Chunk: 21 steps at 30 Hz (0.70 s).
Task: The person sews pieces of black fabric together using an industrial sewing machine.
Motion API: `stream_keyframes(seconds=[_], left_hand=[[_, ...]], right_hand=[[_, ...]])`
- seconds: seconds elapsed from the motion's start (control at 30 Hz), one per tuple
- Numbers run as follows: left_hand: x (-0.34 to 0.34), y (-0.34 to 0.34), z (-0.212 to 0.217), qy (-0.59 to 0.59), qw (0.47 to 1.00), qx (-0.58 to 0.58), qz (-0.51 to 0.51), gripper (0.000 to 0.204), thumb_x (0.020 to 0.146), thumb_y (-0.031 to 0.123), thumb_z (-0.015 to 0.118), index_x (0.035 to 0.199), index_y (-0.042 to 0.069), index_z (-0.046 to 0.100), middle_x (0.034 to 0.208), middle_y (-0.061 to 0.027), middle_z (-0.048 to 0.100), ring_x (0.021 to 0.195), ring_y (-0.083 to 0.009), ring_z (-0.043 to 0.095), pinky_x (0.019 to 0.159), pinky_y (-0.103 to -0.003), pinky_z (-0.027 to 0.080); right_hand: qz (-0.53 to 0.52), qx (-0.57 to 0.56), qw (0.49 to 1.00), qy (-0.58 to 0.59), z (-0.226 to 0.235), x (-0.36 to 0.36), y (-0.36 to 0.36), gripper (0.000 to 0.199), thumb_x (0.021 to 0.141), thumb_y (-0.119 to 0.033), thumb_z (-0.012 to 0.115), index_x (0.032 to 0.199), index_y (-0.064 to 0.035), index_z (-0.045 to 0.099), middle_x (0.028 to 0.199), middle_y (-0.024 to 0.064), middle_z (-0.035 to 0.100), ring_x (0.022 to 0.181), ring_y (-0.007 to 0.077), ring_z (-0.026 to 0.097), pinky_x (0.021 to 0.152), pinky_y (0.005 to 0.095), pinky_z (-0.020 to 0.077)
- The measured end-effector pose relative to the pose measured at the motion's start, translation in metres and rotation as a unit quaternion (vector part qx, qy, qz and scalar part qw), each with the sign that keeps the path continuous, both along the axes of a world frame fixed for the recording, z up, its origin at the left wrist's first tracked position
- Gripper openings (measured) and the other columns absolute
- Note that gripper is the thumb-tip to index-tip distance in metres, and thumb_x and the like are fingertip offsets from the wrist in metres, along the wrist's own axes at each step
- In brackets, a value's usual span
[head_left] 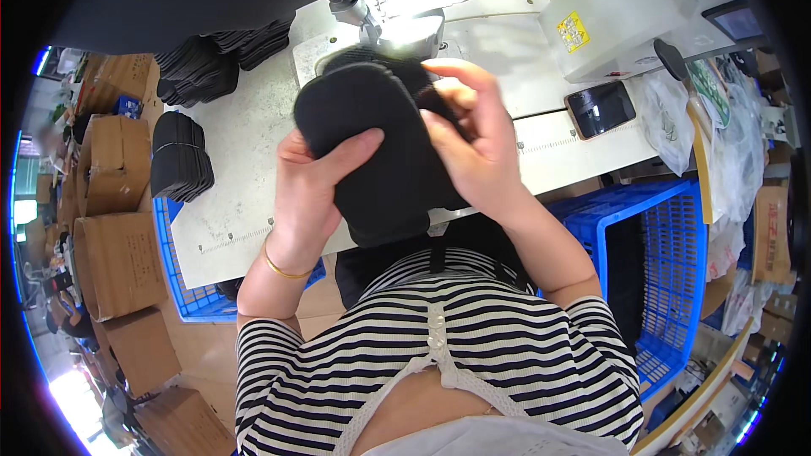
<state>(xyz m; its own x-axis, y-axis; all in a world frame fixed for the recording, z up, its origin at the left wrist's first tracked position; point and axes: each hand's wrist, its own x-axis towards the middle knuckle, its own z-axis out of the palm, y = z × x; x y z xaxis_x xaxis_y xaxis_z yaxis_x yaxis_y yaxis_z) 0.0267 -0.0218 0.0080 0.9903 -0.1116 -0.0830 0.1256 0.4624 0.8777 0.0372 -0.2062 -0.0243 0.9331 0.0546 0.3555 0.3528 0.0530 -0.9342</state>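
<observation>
A black fabric piece with rounded ends (380, 160) is held up in front of the sewing machine (359, 13), whose lamp is lit. My left hand (317, 177) grips its left side, thumb flat on top and the other fingers beneath. On the right, my right hand (477, 131) is closed around the edge of black fabric behind it, thumb and fingers bent together. More black material shows behind the upper end; whether it is a second piece or a fold, I cannot tell. The needle area lies just beyond, partly washed out by glare.
Stacks of similar black pieces (198, 67) lie at the table's left, one tied bundle (180, 156) nearer me. A phone (600, 110) and clear plastic bag (665, 122) are at right. Blue crates (583, 215) flank the white table (232, 203); cardboard boxes (122, 262) stand far left.
</observation>
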Motion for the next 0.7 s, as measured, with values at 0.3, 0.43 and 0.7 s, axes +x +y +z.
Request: stream_keyframes(seconds=[0.3, 0.43, 0.7], left_hand=[[0.012, 0.012, -0.004, -0.086, 0.988, -0.003, 0.131, 0.021, 0.086, -0.006, 0.071, 0.106, 0.0, 0.069, 0.103, -0.0119, 0.072, 0.092, -0.0187, 0.07, 0.085, -0.031, 0.059], [0.015, 0.014, -0.005, -0.083, 0.989, -0.008, 0.122, 0.024, 0.086, -0.006, 0.07, 0.11, -0.001, 0.067, 0.105, -0.0125, 0.071, 0.093, -0.019, 0.07, 0.086, -0.031, 0.058], [0.024, 0.018, -0.003, -0.069, 0.99, -0.011, 0.12, 0.023, 0.087, -0.005, 0.071, 0.109, -0.003, 0.066, 0.105, -0.0134, 0.071, 0.094, -0.0199, 0.07, 0.088, -0.031, 0.057]], right_hand=[[0.088, 0.046, 0.994, 0.051, 0.0, -0.023, -0.008, 0.012, 0.089, 0.003, 0.061, 0.099, 0.0018, 0.067, 0.096, 0.0089, 0.064, 0.074, 0.0096, 0.06, 0.066, 0.0224, 0.0493], [-0.012, -0.018, 0.999, -0.026, -0.005, -0.026, -0.004, 0.01, 0.087, -0.001, 0.069, 0.097, 0.0017, 0.068, 0.098, 0.0101, 0.066, 0.075, 0.0089, 0.062, 0.062, 0.0217, 0.0505], [-0.005, -0.011, 0.998, -0.055, -0.006, -0.02, -0.005, 0.009, 0.087, 0.007, 0.068, 0.095, 0.0037, 0.063, 0.095, 0.0088, 0.064, 0.078, 0.0095, 0.061, 0.064, 0.0213, 0.0527]])
